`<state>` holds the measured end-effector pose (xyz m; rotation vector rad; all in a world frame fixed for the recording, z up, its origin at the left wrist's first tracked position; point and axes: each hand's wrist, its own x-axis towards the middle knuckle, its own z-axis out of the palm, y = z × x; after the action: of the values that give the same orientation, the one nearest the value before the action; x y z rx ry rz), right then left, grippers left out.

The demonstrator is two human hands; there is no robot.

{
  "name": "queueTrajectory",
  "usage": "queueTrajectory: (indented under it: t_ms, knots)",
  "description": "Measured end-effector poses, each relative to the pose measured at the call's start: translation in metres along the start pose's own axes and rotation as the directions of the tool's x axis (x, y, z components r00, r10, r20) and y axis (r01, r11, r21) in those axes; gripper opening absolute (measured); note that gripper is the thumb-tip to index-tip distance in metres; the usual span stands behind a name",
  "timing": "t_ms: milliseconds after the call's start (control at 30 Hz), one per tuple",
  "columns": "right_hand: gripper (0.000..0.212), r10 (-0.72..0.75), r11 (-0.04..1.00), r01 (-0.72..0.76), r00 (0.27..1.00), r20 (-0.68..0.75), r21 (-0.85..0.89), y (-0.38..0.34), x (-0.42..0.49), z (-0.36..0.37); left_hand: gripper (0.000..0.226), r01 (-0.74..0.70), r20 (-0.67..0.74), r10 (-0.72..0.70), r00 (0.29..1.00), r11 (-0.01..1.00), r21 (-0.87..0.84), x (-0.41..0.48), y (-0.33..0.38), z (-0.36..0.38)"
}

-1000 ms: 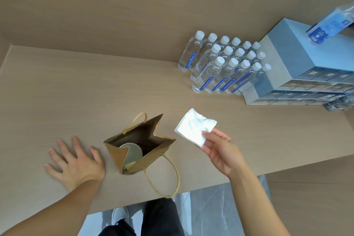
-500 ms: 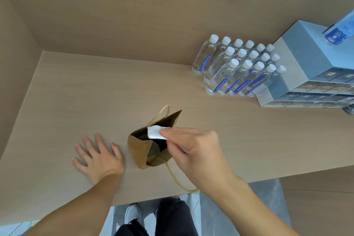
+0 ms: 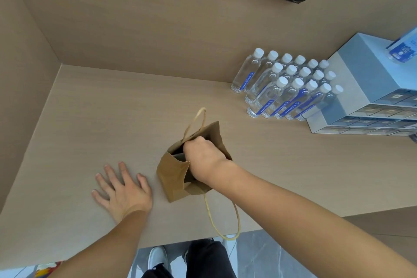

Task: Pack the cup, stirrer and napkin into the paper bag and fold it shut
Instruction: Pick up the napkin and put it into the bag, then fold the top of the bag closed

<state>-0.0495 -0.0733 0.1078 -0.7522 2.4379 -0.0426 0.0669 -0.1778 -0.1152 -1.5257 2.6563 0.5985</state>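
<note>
Right hand: I am seeing my right hand (image 3: 204,157) reaching down into the open mouth of the small brown paper bag (image 3: 174,177); the knuckles are showing above the rim, the fingertips are hidden inside, so I cannot tell whether they are curled on anything.
Left hand: my left hand (image 3: 123,192) is lying palm down on the light wood-grain counter (image 3: 101,119) just beside the bag's left wall, fingers spread wide and flat, not touching the bag.
Bag: it is standing upright near the counter's front edge with its top open; one pale twisted-paper handle (image 3: 223,221) is hanging over the front edge, the other is sticking up behind my right hand.
Cup, stirrer, napkin: I am making out only a dark sliver of the bag's inside beside my wrist; none of the three is showing clearly, so I cannot say where they are lying.
Background: a cluster of clear plastic water bottles with white caps and blue labels (image 3: 286,88) is standing at the back right, well apart from the bag, touching a pale blue-grey drawer box (image 3: 361,83).
</note>
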Motion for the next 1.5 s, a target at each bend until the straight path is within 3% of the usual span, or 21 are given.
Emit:
queueTrajectory:
  t_ms: [300,400,500,600,733,800,900,1033,1100,1200,1333,1400,1500]
  knots:
    - [0.019,-0.078,0.995,0.082,0.995,0.061,-0.065,-0.003,-0.035,-0.024,0.064,0.002,0.010,-0.002,1.000,1.000,0.011,0.002,-0.002,0.001]
    - [0.032,-0.107,0.992,0.110,0.993,-0.048,0.067,0.019,-0.079,-0.055,0.064,-0.003,0.015,0.003,1.000,1.000,0.011,0.000,0.001,-0.001]
    - [0.013,-0.034,0.951,0.108,0.968,-0.249,0.290,0.061,-0.112,-0.073,0.064,-0.015,0.019,0.014,1.000,1.000,0.017,0.001,0.001,-0.002]
    - [0.023,0.077,0.806,0.031,0.985,-0.155,0.591,0.100,-0.112,-0.058,0.062,-0.027,0.060,0.023,0.998,0.998,0.058,0.001,0.002,-0.003]
    - [0.041,0.028,0.774,-0.030,1.000,0.013,0.632,0.131,-0.090,-0.012,0.067,-0.024,0.281,-0.005,0.960,0.995,0.102,0.009,0.005,-0.020]
    - [0.049,-0.043,0.787,0.010,0.998,0.040,0.617,0.137,-0.079,0.006,0.064,-0.096,0.423,0.082,0.903,0.995,0.013,0.015,0.002,-0.046]
    - [0.058,-0.133,0.785,0.109,0.991,-0.006,0.610,0.136,-0.064,0.020,0.036,-0.150,0.495,0.335,0.802,0.915,-0.376,-0.001,-0.003,-0.101]
    - [0.058,-0.259,0.719,0.269,0.959,-0.112,0.640,0.127,-0.046,0.030,0.046,-0.245,0.376,0.543,0.751,0.758,-0.605,-0.057,0.012,-0.153]
    - [0.057,-0.315,0.712,0.339,0.937,-0.152,0.615,0.124,-0.038,0.033,0.052,-0.292,0.325,0.581,0.746,0.724,-0.625,-0.072,0.025,-0.156]
    - [0.040,-0.355,0.703,0.383,0.919,-0.170,0.600,0.123,-0.026,0.036,0.053,-0.369,0.234,0.607,0.760,0.699,-0.613,-0.075,0.039,-0.151]
    - [0.026,-0.318,0.741,0.488,0.860,-0.399,0.462,0.126,-0.016,0.038,0.052,-0.512,0.012,0.600,0.800,0.691,-0.510,-0.069,0.043,-0.151]
    - [0.028,-0.250,0.671,0.508,0.841,-0.479,0.541,0.126,-0.014,0.041,0.044,-0.537,-0.084,0.585,0.806,0.665,-0.519,-0.067,0.044,-0.153]
    - [0.054,-0.135,0.513,0.471,0.870,-0.475,0.718,0.123,-0.008,0.051,0.047,-0.458,-0.134,0.492,0.860,0.630,-0.627,-0.071,0.046,-0.146]
